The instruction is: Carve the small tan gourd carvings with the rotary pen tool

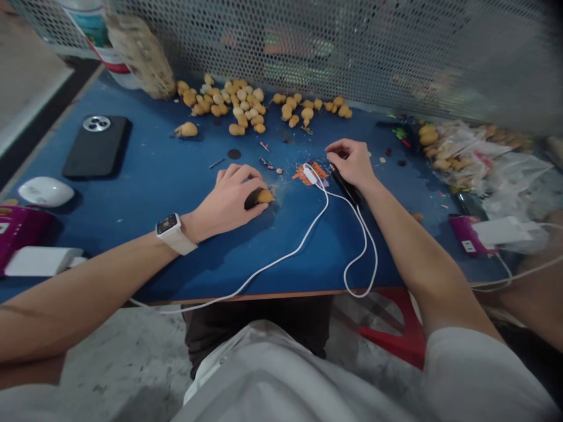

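Note:
My left hand [232, 196], with a white smartwatch [172, 232] on the wrist, rests on the blue table [158, 176]. Its fingers are closed round a small tan and dark piece [260, 197]. My right hand [352, 164] grips a black pen-like tool [345, 186], which has a white cable [308, 237] running from it over the table's front edge. Orange scraps [309, 174] and the cable's white plug lie between the hands.
Several tan pieces [240, 104] lie heaped along the mesh screen [352, 53] at the back. A black phone [97, 145] and a white oval object [46, 191] sit at left. Plastic bags with more pieces [466, 152] and a charger [497, 231] lie at right.

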Motion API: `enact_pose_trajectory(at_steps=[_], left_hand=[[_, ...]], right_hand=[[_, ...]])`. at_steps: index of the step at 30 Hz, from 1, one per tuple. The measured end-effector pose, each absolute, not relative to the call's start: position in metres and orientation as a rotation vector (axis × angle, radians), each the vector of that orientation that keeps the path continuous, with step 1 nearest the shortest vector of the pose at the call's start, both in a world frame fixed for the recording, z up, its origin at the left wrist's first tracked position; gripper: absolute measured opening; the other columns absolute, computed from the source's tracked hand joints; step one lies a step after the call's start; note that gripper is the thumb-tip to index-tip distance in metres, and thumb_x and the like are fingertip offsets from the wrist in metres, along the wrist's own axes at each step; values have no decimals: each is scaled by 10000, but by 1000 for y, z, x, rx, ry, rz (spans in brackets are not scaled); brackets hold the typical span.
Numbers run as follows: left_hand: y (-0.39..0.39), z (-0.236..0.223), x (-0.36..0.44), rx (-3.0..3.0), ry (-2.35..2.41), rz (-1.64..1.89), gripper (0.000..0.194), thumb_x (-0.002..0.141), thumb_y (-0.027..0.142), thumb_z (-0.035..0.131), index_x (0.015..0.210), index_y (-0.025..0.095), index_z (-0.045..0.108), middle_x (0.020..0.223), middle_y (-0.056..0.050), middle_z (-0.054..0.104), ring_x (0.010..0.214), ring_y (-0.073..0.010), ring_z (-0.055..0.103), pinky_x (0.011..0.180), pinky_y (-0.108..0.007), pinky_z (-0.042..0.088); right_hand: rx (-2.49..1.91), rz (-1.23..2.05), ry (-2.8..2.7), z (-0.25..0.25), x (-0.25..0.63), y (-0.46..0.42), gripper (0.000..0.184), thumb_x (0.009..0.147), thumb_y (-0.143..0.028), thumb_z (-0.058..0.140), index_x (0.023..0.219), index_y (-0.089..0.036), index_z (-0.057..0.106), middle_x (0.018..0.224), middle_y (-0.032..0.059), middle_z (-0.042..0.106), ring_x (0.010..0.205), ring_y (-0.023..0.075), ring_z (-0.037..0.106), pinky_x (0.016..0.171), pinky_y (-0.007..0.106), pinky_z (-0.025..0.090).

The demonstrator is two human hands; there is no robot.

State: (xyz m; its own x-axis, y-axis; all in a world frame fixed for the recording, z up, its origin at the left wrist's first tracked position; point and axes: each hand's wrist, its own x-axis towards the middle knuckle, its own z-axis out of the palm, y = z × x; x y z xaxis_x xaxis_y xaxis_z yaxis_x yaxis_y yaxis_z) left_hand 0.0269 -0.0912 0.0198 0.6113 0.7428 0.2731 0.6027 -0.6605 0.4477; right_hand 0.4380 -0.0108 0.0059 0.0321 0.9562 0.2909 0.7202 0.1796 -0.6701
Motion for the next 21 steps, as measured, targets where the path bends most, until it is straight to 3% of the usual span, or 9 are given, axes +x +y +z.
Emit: enact_pose_trajectory(at_steps=[12,21], left_hand=[[-91,20,30,2500,1094,661,254,1135,409,820,1327,259,893,1526,-181,751,1469,-467,621,1384,-837,502],[-91,19,28,2501,1073,655,253,1142,400,822,1342,261,890,1548,-182,736,1484,-476,622,1386,-847,485]], right_hand=[[-1668,311,-2008,18,437,-20,182,1071,-437,849,1118,-279,925,1050,150,901,1015,388,832,1081,646,720],[-1642,196,-2056,18,433,-24,439,1173,-705,765,1096,-293,895,1003,157,820,1029,419,802,1133,716,689]])
